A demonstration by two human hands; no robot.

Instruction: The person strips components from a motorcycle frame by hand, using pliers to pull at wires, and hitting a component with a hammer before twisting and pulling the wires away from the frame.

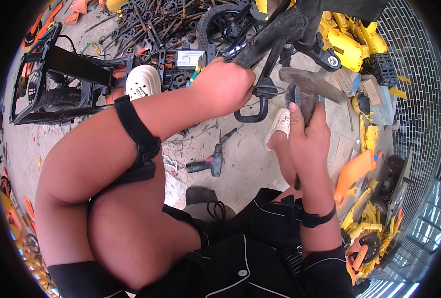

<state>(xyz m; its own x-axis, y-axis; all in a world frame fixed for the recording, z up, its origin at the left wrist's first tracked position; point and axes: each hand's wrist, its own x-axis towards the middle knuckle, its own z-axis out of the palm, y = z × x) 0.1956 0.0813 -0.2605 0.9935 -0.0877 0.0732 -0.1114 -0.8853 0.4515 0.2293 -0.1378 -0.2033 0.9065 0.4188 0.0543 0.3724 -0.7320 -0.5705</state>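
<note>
My left hand [225, 87] is closed around part of a black metal frame [289, 25], beside a looped black bracket [252, 115]; its fingertips are hidden. My right hand [309, 134] grips a hammer [312, 84] upright, its head blurred near the bracket and just below the frame's pivot fitting [329, 60]. A green and yellow tool handle [197, 69] shows just left of my left fist; whether I hold it is unclear. On the concrete floor beneath lies a grey and black cordless drill [208, 162].
At the left lies another black frame [71, 64] with a wheel. Rusty metal parts [146, 27] and a black wheel [215, 32] are at the top. Yellow panels [342, 44] and an orange panel [352, 174] line the right, near a brick-patterned wall [419, 89]. My shoes flank the work.
</note>
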